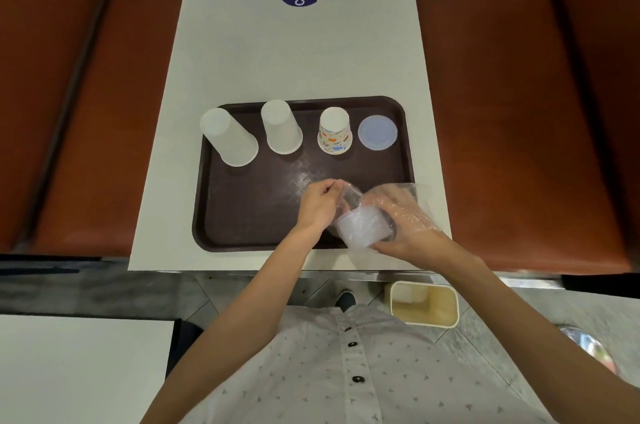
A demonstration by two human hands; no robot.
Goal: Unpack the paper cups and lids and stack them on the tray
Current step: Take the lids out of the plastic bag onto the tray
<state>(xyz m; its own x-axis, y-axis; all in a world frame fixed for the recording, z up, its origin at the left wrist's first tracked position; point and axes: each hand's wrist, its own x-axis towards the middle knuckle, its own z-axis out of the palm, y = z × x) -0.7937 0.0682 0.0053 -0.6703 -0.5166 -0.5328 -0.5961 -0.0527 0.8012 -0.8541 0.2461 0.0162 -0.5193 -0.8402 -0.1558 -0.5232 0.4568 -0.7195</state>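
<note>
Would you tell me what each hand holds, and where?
The right hand grips the lid stack round its side; left hand pinches the plastic bag at its end.

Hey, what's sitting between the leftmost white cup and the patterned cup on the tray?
In the head view, an upside-down white cup stands between the leftmost white cup and the patterned cup, along the far side of the tray.

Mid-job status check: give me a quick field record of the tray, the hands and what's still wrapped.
tray: brown, on white table
far row: left white cup, middle white cup, patterned cup, all upside down; loose lid rightmost
left hand: pinches plastic bag
right hand: holds bagged lids, plastic draped over it
still wrapped: the bagged lids
</note>
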